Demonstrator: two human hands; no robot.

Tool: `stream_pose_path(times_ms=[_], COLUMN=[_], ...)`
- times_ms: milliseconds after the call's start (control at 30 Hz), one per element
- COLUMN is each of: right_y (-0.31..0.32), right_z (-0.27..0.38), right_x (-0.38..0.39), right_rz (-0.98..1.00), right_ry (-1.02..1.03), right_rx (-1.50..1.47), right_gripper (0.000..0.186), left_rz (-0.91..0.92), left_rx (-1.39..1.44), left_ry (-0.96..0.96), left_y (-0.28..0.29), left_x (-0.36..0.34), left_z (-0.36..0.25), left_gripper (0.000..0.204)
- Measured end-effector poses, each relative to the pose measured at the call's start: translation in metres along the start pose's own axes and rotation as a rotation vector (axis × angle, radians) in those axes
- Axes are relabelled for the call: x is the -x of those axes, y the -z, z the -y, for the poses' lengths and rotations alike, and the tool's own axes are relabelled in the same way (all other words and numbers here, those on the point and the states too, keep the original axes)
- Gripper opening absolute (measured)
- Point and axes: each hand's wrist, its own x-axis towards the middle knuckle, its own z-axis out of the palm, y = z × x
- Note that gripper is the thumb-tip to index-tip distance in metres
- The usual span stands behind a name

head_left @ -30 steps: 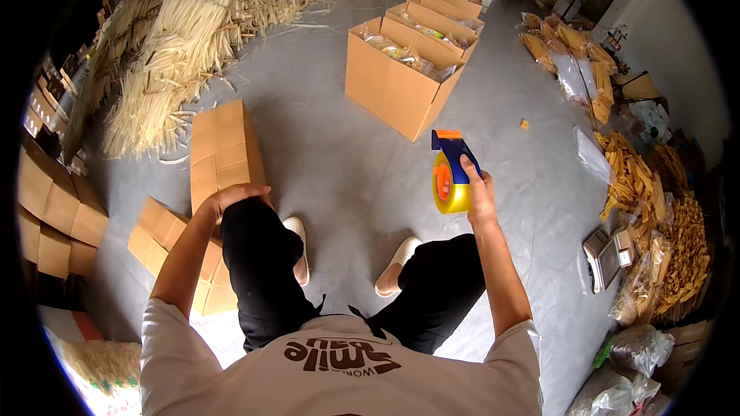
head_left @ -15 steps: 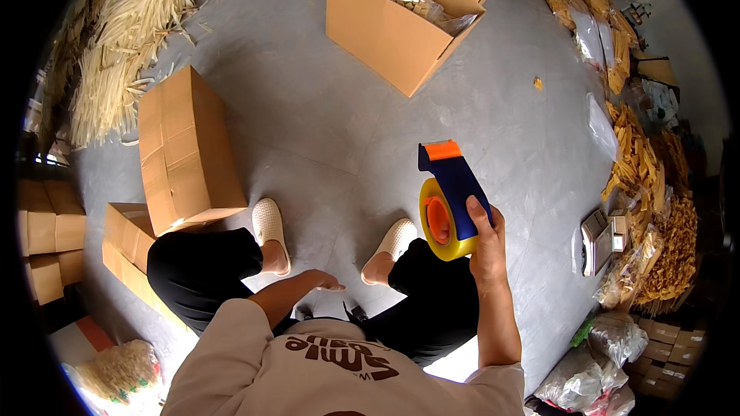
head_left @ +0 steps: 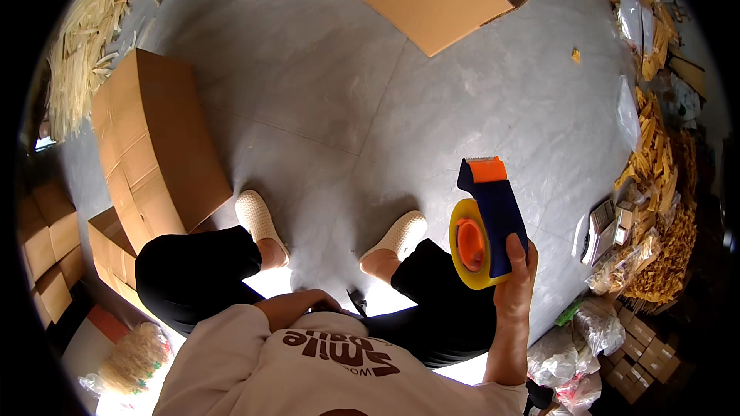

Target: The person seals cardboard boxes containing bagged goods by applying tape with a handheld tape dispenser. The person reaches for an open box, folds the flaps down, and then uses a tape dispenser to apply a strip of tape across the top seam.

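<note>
My right hand (head_left: 518,281) grips a dark blue tape dispenser (head_left: 502,219) above my right knee. An orange guard with a toothed metal edge tops the dispenser. A yellow tape roll (head_left: 479,280) sits on its orange hub, facing left. Down by my waist, my left hand (head_left: 324,301) lies between my legs, close to my shirt; its fingers are mostly hidden. No object shows in it.
A tall cardboard box (head_left: 166,146) stands left of my left foot, by a lower carton (head_left: 112,250). Ahead is a large open carton (head_left: 416,0) with clear bags inside. Wood strips (head_left: 73,69) lie far left; bagged yellowish pieces (head_left: 655,162) line the right side.
My right hand has moved right and slightly nearer with the tape dispenser. My left hand has drawn back toward my waist. The view has shifted, so the far carton sits higher in it.
</note>
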Motion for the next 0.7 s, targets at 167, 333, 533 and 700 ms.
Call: stream_pose_path(times_ms=[167,333,533,700], right_y=[-0.021,-0.030,-0.034,-0.015], right_z=[0.023,0.052,0.080,0.090], right_x=[-0.041,-0.062,-0.077,-0.090], right_rz=[-0.003,0.092,0.099,0.108], right_ry=[-0.071,-0.140,0.113,0.291], right_rx=[0.011,-0.005,0.020,-0.023], right_gripper=[0.044,0.058,0.046,0.045], left_rz=[0.048,0.024,-0.076,-0.201], left_rx=[-0.051,-0.115,-0.200,-0.298], left_ry=[0.022,0.030,0.047,0.060], left_y=[0.025,0.061,0.099,0.136], left_x=[0.016,0.039,0.074,0.096], left_z=[-0.014,-0.036,-0.065,-0.088], left_gripper=[0.071,0.071,0.070,0.070])
